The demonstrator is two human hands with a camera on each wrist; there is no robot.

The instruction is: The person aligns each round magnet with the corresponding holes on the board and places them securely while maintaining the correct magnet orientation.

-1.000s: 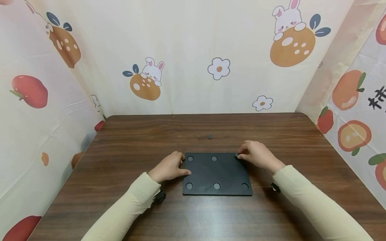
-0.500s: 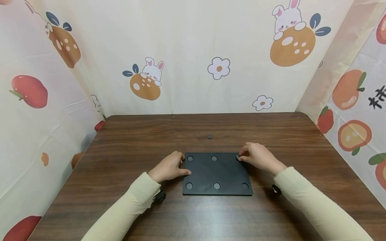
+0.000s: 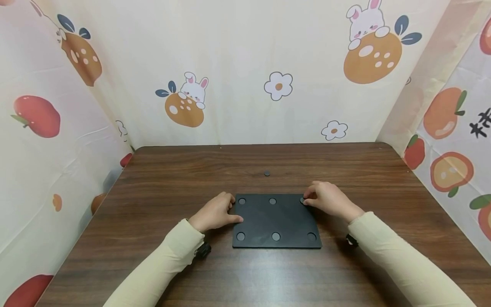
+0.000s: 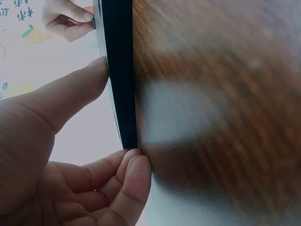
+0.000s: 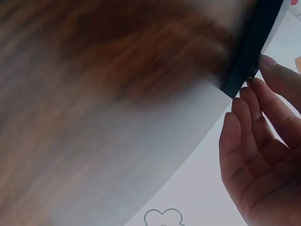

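Note:
A flat black board with several round recesses lies at the middle of the table. My left hand holds its left side, thumb on the top face and fingers curled at the edge and back corner; the left wrist view shows the thumb against the face. At the board's back right corner, my right hand pinches a small dark disc between thumb and index finger, right at the board's surface. In the right wrist view the other fingers are bent beside the corner, and the fingertips partly hide the disc.
Another small dark disc lies on the brown wood-grain table behind the board. Printed curtains stand along the table's back and both sides.
My right hand has shifted slightly toward me and to the right, bringing the disc from the board's back edge onto the corner. My left hand keeps its hold on the board.

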